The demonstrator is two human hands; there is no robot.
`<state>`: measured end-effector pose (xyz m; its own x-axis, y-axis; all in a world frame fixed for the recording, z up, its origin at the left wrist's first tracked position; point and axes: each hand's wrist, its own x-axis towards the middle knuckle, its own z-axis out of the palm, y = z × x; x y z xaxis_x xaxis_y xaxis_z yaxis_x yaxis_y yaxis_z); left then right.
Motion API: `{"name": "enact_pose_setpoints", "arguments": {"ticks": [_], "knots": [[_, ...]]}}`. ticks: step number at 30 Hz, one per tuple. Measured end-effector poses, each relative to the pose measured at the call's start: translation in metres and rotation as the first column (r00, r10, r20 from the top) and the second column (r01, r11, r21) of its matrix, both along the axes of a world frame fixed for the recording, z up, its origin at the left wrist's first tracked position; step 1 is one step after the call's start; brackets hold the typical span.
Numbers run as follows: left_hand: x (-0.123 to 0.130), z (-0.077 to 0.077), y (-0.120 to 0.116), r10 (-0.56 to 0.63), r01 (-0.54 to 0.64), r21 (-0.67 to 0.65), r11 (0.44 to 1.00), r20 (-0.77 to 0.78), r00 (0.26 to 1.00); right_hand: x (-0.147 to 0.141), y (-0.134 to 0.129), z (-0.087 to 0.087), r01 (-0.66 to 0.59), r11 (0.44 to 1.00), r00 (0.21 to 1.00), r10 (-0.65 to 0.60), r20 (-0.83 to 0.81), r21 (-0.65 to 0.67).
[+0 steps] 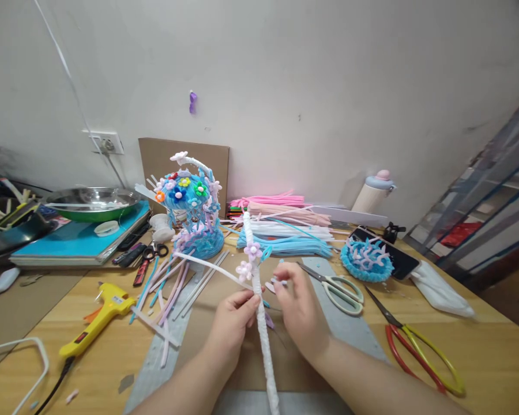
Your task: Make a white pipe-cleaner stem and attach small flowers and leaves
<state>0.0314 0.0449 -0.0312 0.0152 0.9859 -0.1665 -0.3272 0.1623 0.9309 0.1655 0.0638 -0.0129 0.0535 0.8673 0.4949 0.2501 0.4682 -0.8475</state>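
Note:
Upright in front of me stands a white-wrapped stem (pixel 263 334), pinched by my left hand (pixel 236 323) at its middle. Pink fuzzy flowers (pixel 253 250) sit on its upper part, beside a small blue loop (pixel 266 253). A long white pipe cleaner (pixel 211 266) reaches left from the stem near my left fingers. Just right of the stem is my right hand (pixel 300 308), its fingers curled together by a small pale pink piece (pixel 270 286). Whether those fingertips grip that piece is hard to make out. Behind stands a blue pipe-cleaner jellyfish lamp shape (pixel 185 196) with coloured flowers.
A yellow glue gun (pixel 99 317) lies left, near loose pipe-cleaner strips (pixel 168 300). Pale-handled scissors (pixel 343 294) and red-and-yellow-handled scissors (pixel 415 346) lie right. Bundles of pipe cleaners (pixel 285 242), a blue round piece (pixel 365 262) and a bottle (pixel 372 193) stand farther back.

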Motion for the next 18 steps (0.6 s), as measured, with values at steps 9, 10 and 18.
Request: {"name": "enact_pose_setpoints", "arguments": {"ticks": [9,10,18], "knots": [[0.004,0.012,-0.007,0.015,-0.008,0.069,0.998,-0.094,0.995,-0.02,0.019,-0.008,-0.54,0.753,0.738,0.209,-0.641,-0.377],[0.004,0.012,-0.007,0.019,-0.011,0.074,0.997,-0.105,0.994,-0.02,0.018,-0.009,-0.526,0.768,0.739,0.2,-0.643,-0.366],[0.005,0.008,-0.006,-0.011,0.024,0.098,0.995,-0.128,0.992,-0.017,0.025,-0.005,-0.483,0.825,0.742,0.206,-0.638,-0.295]]}}
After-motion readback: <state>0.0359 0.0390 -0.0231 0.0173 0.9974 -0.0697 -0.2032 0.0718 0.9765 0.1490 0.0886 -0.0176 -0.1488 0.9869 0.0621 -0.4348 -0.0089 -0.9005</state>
